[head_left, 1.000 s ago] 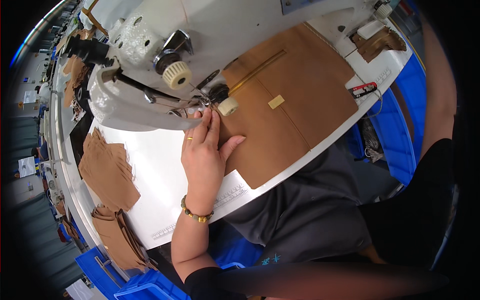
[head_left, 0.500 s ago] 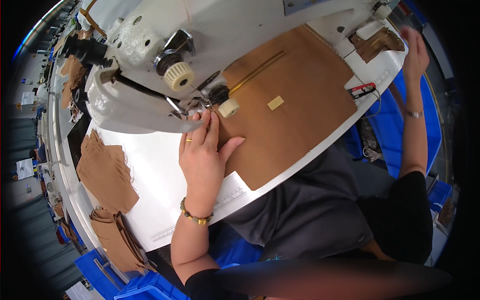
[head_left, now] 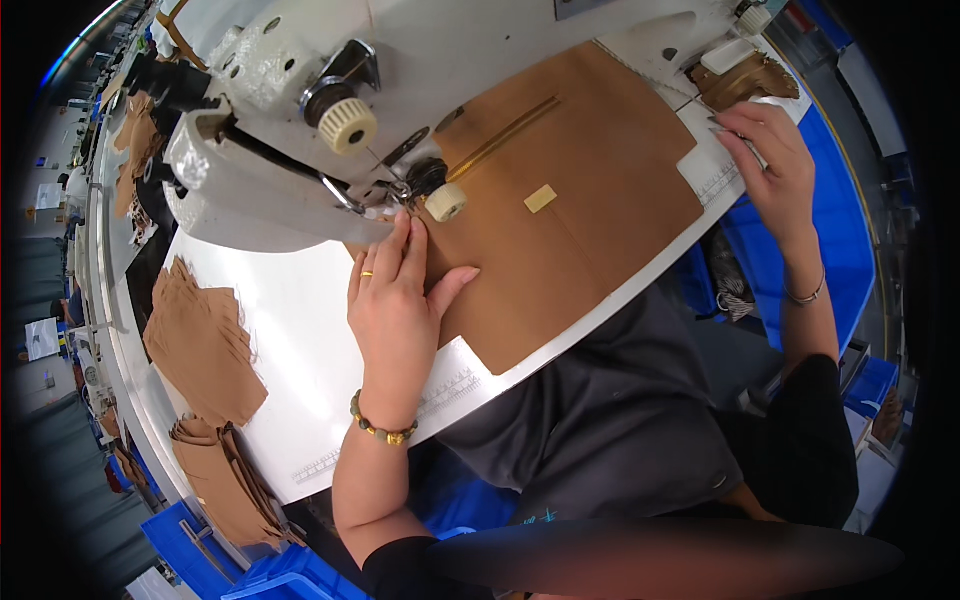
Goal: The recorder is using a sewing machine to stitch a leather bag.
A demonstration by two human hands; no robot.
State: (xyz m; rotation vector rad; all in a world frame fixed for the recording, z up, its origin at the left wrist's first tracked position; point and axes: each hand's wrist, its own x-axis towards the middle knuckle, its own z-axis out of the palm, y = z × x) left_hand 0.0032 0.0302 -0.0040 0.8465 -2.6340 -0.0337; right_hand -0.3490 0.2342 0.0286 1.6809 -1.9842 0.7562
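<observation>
Head view: at the far left, a ragged-edged pile of brown cloth pieces lies on the white table, with a folded brown stack just below it. Next comes the white sewing machine, its head above the left part of the brown fabric panel. The left hand rests flat at the panel's left side, fingertips near the needle area, the longer fingers close together and the thumb spread out over the cloth.

The panel lies on the table under the machine's arm, broad, smooth and matt, an even mid-brown with slightly darker shading toward the top. A slim gold strip runs slantwise across its upper part. Right of that sits a small pale-yellow rectangular patch, and a faint line runs from it toward the near edge. Step-shaped notches cut into the lower-left and right corners.

Farther right, bunched brown cloth lies near the right hand, whose thumb and forefinger tips nearly meet; whether they pinch anything, I cannot tell. Beyond is a blue bin.
</observation>
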